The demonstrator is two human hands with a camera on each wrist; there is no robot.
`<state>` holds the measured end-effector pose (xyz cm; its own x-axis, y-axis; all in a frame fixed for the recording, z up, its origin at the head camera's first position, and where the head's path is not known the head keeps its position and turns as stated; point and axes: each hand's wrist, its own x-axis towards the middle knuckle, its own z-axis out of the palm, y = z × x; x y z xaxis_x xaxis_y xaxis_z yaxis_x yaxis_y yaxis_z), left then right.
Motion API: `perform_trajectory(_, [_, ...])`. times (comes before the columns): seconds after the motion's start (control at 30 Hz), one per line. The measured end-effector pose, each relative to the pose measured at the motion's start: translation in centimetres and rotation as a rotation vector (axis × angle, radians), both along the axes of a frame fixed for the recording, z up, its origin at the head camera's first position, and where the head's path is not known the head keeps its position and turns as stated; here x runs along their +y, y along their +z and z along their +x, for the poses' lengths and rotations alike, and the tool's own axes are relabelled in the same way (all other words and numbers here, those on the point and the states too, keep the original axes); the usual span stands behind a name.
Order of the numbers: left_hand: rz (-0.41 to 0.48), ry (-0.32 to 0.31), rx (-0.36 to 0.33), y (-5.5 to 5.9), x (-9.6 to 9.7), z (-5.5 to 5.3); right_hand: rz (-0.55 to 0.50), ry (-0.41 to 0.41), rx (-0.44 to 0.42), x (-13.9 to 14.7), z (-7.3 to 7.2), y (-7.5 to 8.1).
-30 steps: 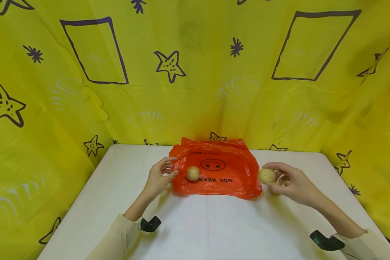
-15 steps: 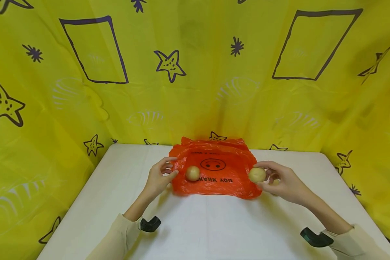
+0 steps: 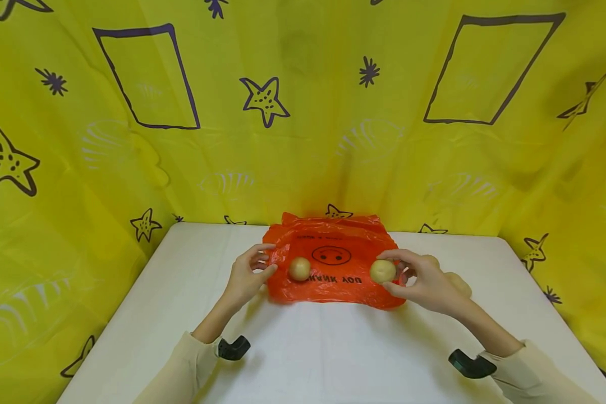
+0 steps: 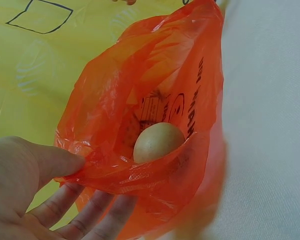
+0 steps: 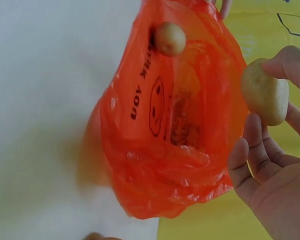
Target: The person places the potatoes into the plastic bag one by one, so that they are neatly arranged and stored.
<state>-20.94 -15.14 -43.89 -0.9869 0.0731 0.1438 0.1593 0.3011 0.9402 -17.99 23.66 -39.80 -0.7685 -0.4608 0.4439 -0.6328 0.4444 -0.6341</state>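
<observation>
An orange-red plastic bag (image 3: pixel 333 290) with a printed smiling face and black lettering lies with its mouth open on the white table. At its left rim my left hand (image 3: pixel 246 275) pinches the plastic between thumb and fingers, plain in the left wrist view. One round potato (image 4: pixel 158 142) rests inside the bag, toward the left side. My right hand (image 3: pixel 426 283) holds a second potato (image 5: pixel 265 92) by the fingertips and thumb. In the head view this potato overlaps the right part of the bag's mouth.
Pale potatoes (image 3: pixel 459 284) sit on the white table (image 3: pixel 313 353) right of the bag, partly hidden behind the right hand. A yellow curtain (image 3: pixel 303 157) with starfish drawings hangs behind the table and along both sides.
My right hand has moved left with its potato, from beside the bag's right edge to over it, uncovering other potatoes behind. The left hand and the bag have stayed still.
</observation>
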Motion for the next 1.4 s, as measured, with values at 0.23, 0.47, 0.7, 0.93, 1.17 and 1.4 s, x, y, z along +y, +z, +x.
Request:
perform_trajectory(0.23, [0.008, 0.001, -0.007, 0.1, 0.1, 0.0, 0.009, -0.014, -0.106, -1.0, -0.2, -0.2])
perform_trajectory(0.47, [0.002, 0.004, -0.017, -0.2, -0.1, -0.2, 0.033, -0.030, -0.118, -2.2, -0.8, -0.7])
perform_trajectory(0.7, [-0.008, 0.012, -0.032, 0.0, 0.1, -0.1, 0.021, -0.019, -0.147, -3.4, -1.3, -1.3])
perform_trajectory(0.93, [-0.007, 0.010, -0.027, -0.1, 0.1, 0.0, -0.012, 0.013, -0.173, -4.9, -1.9, -2.1])
perform_trajectory(1.17, [-0.016, 0.011, 0.005, -0.3, 0.0, -0.1, -0.011, 0.012, -0.182, -5.9, -2.8, -3.1])
perform_trajectory(1.4, [-0.015, 0.010, 0.002, -0.2, 0.0, -0.1, -0.003, -0.002, -0.205, -6.8, -3.6, -3.9])
